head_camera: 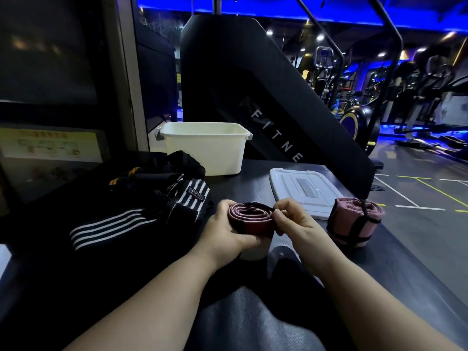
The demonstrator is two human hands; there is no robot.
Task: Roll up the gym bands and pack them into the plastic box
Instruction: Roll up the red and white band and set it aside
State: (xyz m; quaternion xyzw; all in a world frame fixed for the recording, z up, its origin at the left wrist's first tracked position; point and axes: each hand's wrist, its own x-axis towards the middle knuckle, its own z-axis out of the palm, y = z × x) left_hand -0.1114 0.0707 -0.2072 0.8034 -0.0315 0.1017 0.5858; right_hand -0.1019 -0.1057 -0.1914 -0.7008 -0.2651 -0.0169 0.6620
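A: Rolling stage, by the look of it. The left hand (228, 231) cups the pink band (249, 216) from the left and underneath. Its fingers curl round the coil, probably so the turns cannot spring loose.

B: And the right hand (296, 221)?

A: It pinches the loose tail at the coil's right edge, thumb against fingertips. I judge it is tightening the last turn. The coil sits between both hands, edge-up, above the near part of the dark mat (253, 178).

B: Box?

A: The plastic box (207, 153) stands open, far and slightly left, well apart from the hands. Its lid (304, 188) lies flat to the right. A finished pink roll (354, 224), strapped in black, stands near right. The black striped bands (141, 206) are heaped at left, unrolled.
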